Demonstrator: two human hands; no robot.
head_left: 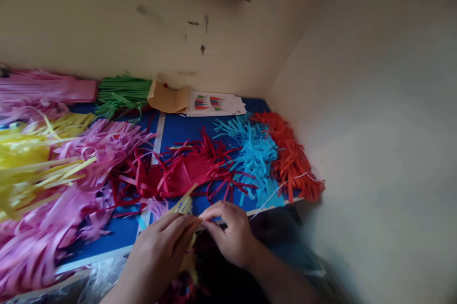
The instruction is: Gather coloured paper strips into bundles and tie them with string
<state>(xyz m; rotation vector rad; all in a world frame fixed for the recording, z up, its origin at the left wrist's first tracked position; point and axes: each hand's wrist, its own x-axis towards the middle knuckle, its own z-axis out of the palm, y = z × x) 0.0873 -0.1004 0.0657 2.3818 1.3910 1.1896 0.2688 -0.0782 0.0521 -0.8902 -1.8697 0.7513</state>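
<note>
My left hand (160, 242) is closed at the table's front edge around a pale yellow paper tassel (185, 201). Yellow strips stick out above its fingers and more hang below it. My right hand (232, 232) meets it fingertip to fingertip, thumb and forefinger pinched together; what lies in the pinch is too small and covered to make out. A thin white string (273, 194) runs from beside my right hand up to the orange fringed paper (294, 161). Just beyond my hands lies red fringed paper (189, 171), with blue fringed paper (255, 152) to its right.
Pink (39, 237) and yellow fringed paper (24, 156) cover the left of the blue table (178, 125). Green fringed paper (123, 92), a brown card piece (167, 97) and a white printed packet (216, 103) lie along the wall. Clear plastic (103, 275) sits below the front edge.
</note>
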